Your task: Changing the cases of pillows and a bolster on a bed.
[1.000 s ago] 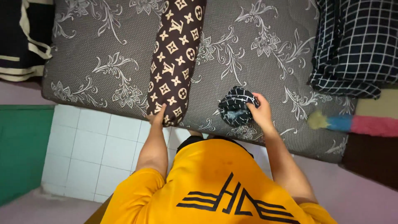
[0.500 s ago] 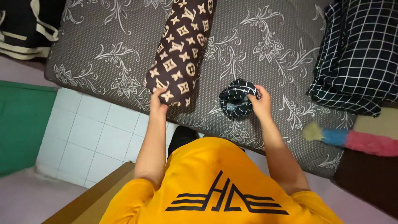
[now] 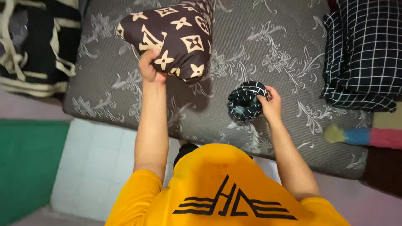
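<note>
The left hand (image 3: 149,67) sits in the upper left of the frame, its fingers closed around the near end of a long brown bolster pillow (image 3: 176,33) printed with cream flower shapes. That end is lifted off the bed (image 3: 259,54), and the pillow's long axis runs away from the hand toward the top centre of the frame, where the far end passes out of view. The right hand (image 3: 271,104) lies lower and right of centre, its fingers pinched on the edge of a bunched black cloth with thin white lines (image 3: 245,101), which rests on the grey flowered bed cover just left of the hand. Pillow and bundle are apart, the bundle lying below and right of the raised pillow end. A folded black checked blanket (image 3: 364,54) lies at the upper right, well clear of both hands.
</note>
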